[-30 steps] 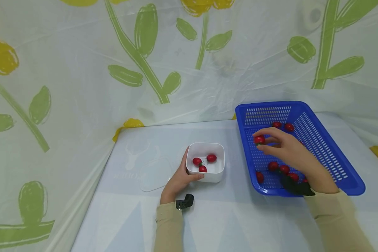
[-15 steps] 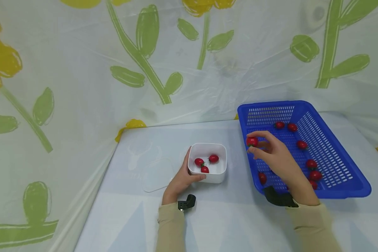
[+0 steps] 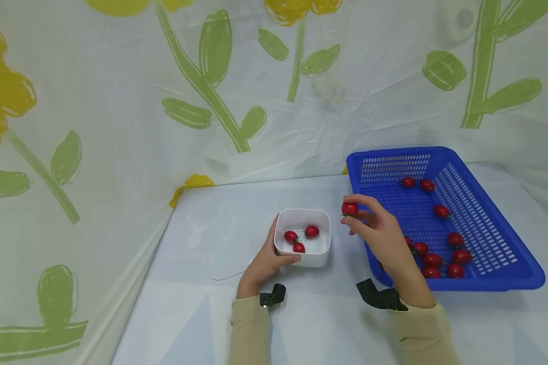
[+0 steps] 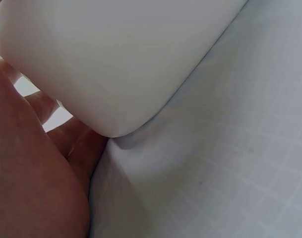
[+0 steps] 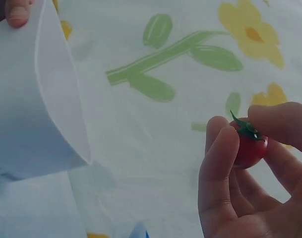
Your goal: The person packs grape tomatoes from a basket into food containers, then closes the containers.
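My right hand (image 3: pixel 383 238) pinches a cherry tomato (image 3: pixel 349 209) between thumb and fingertips, just left of the blue basket's near-left side. In the right wrist view the tomato (image 5: pixel 250 148) shows its green stem and leaves. My left hand (image 3: pixel 266 263) grips a small white square container (image 3: pixel 317 259) from its left side, thumb over the near wall by the rim. Inside that container lie three cherry tomatoes (image 3: pixel 312 231). From the left wrist, the container's white wall (image 4: pixel 116 64) fills the upper part, with fingers (image 4: pixel 74 141) behind its lower corner.
A blue perforated basket (image 3: pixel 500 218) stands at the right with several cherry tomatoes (image 3: pixel 461 256), most near its front. A clear, flat lid (image 3: pixel 230 256) lies on the white-covered table left of the container. A flower-printed sheet (image 3: pixel 118 101) hangs behind.
My right hand has moved left with the cherry tomato, from over the basket to the gap beside the white container. The left hand keeps its grip. The view has shifted slightly.
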Tool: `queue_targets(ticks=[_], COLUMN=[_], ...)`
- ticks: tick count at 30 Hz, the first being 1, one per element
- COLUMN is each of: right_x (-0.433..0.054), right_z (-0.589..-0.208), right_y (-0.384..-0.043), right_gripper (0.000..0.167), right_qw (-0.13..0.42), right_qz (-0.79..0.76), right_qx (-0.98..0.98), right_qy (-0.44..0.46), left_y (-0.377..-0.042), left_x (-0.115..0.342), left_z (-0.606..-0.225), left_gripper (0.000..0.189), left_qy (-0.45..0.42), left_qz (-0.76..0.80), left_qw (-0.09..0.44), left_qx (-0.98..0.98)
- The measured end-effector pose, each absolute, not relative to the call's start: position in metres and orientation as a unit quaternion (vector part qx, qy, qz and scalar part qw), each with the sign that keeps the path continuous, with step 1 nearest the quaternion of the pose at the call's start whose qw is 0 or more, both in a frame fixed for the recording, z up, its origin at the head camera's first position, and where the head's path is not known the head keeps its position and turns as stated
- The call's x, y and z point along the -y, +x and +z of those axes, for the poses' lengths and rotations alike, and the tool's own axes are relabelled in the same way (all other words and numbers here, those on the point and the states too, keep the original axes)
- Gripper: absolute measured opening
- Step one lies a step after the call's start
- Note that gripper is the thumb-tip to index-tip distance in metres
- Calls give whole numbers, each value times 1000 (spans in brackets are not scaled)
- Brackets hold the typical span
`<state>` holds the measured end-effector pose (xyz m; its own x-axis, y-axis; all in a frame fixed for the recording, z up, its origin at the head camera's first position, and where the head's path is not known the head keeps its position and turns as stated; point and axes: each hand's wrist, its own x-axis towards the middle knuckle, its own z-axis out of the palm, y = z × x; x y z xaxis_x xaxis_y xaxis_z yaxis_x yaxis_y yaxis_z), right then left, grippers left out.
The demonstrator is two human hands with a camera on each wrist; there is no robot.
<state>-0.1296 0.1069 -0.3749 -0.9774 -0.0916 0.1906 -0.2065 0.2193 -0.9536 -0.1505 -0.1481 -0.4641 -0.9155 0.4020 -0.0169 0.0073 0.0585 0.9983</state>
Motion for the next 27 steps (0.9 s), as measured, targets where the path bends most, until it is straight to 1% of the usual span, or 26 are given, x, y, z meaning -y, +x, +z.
queue_targets(ticks=[9, 14, 17, 18, 21, 24, 25, 27], right_x=[-95, -92, -89, -91, -85, -81, -76, -73], right_z=[-380, -385, -388, -405, -405, -405, -389, -390], right_y=[-129, -128, -129, -137, -138, -140, -133, -133], right_gripper=[42, 41, 39, 39, 37, 39, 40, 42], right_qw=[67, 57, 62, 68, 73, 64, 56, 36], right_qz=[573, 553, 546, 557, 552, 547, 531, 538], right_qx=[813, 829, 833, 824, 826, 828, 840, 837], right_qy=[74, 59, 62, 77, 90, 101, 90, 87], left_y=[-149, -148, -148, -148, -149, -152, -153, -155], left_x=[149, 149, 149, 149, 148, 148, 148, 148], left_z=[-460, -461, -460, -459, -460, -467, -470, -475], left_gripper=[101, 101, 102, 102, 102, 102, 102, 102], left_qy=[143, 140, 134, 132, 126, 119, 118, 116], left_qz=[658, 656, 651, 650, 654, 657, 658, 655], left_qw=[143, 146, 149, 149, 151, 150, 149, 146], left_qx=[-725, -727, -732, -733, -731, -729, -728, -732])
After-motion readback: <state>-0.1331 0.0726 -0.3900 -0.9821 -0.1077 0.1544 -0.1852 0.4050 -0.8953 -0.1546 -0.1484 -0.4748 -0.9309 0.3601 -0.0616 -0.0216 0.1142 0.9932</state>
